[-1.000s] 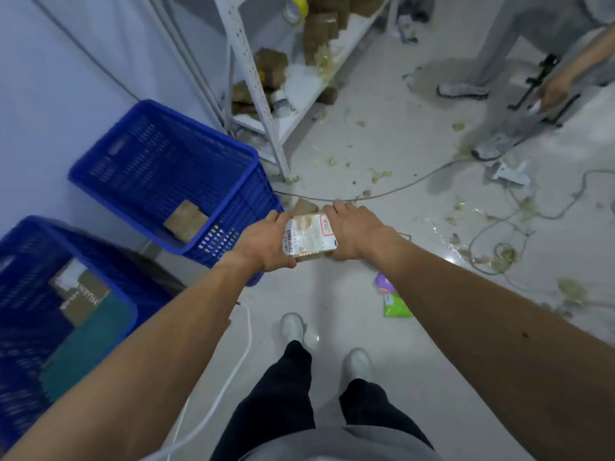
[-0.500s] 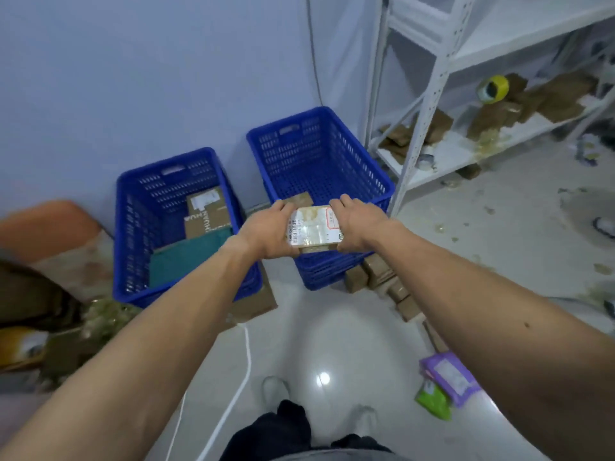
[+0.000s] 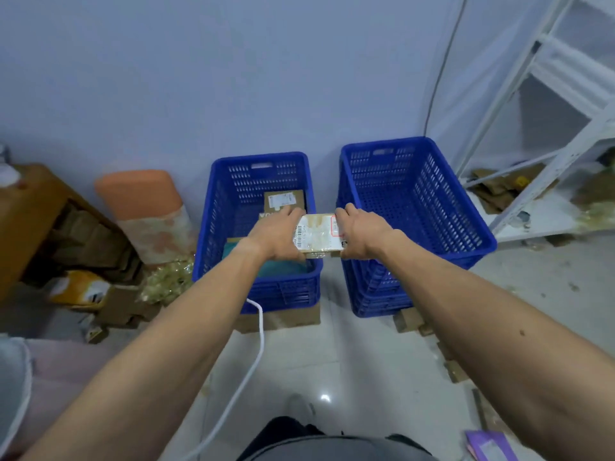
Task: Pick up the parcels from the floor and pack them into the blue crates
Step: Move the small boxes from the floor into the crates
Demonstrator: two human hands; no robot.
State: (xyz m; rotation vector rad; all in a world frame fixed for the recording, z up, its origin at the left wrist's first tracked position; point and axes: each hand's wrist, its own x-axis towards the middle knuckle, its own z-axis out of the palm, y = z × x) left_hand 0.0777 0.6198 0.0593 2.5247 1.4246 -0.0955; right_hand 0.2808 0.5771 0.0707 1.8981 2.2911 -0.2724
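Note:
Both hands hold one small taped parcel (image 3: 317,236) with a white barcode label. My left hand (image 3: 278,234) grips its left end and my right hand (image 3: 361,232) grips its right end. The parcel hovers over the gap between two blue crates, above the right rim of the left crate (image 3: 213,207). That crate holds a brown labelled box (image 3: 284,201) and a teal packet (image 3: 283,266). The right crate (image 3: 466,224) shows a bare mesh floor; whatever lies behind my right hand is hidden.
A white metal shelf rack (image 3: 565,154) with cardboard scraps stands at the right. Small brown parcels (image 3: 411,321) lie at the right crate's foot, a purple packet (image 3: 489,445) at bottom right. An orange cushion (image 3: 139,194), a wooden cabinet (image 3: 30,207) and boxes crowd the left. A white cable (image 3: 256,347) crosses the floor.
The view has swung from the open floor round to face the wall and both crates head-on. My hands kept hold of the parcel and carried it over the left crate's right rim.

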